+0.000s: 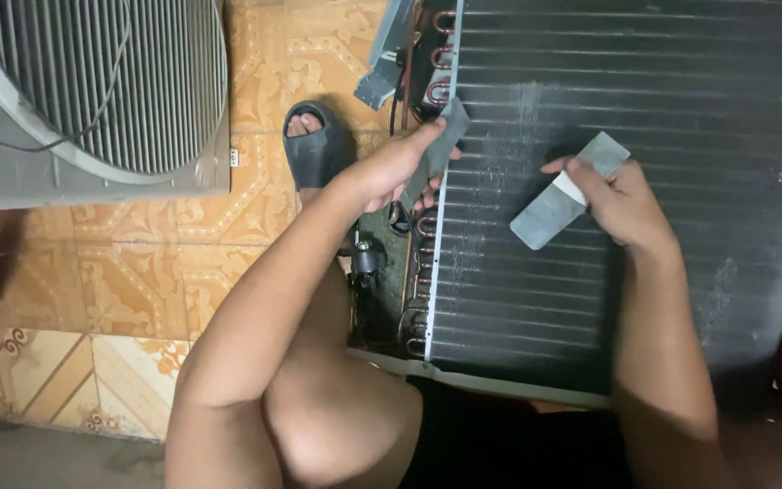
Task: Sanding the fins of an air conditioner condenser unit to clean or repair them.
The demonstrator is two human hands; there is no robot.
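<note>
A flat grey comb tool [561,197] lies tilted against the dusty, dark finned coil [644,272].

Patterned orange tile floor [138,272], grey fan housing [92,177], finned coil unit [626,299], black sandal [314,154]

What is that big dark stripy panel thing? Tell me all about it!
The finned coil panel is a big dark slab of thin metal-looking fins with long lines running across. It looks dusty, with pale scraped patches. Copper-coloured tube bends line its left edge. The left hand grips that edge with a grey pad, and the right hand presses a grey flat tool on its face.
</note>
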